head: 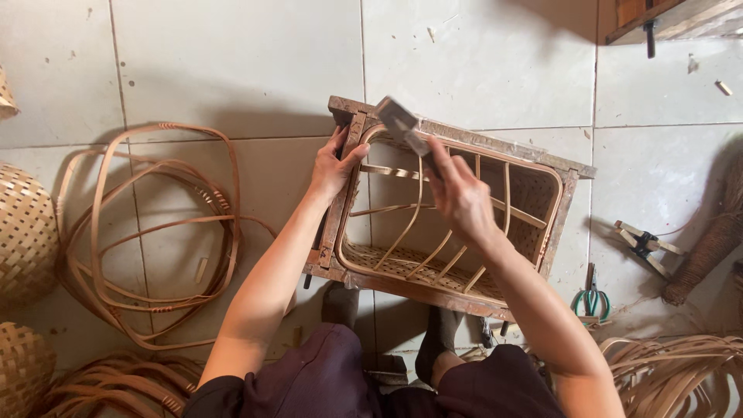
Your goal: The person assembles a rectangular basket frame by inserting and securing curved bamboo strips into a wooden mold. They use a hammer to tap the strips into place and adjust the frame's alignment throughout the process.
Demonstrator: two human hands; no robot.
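- The right hand is closed around a small grey tool, its head at the frame's top corner.
- The left hand grips the left rail of the wooden frame, fingers curled over it.
- This frame, holding a woven basket, sits mid-picture on the tiled floor.
- Looped rattan strips lie left; green-handled cutters lower right.

The frame stands before my knees; cane hoops lie left of it, scissors right.
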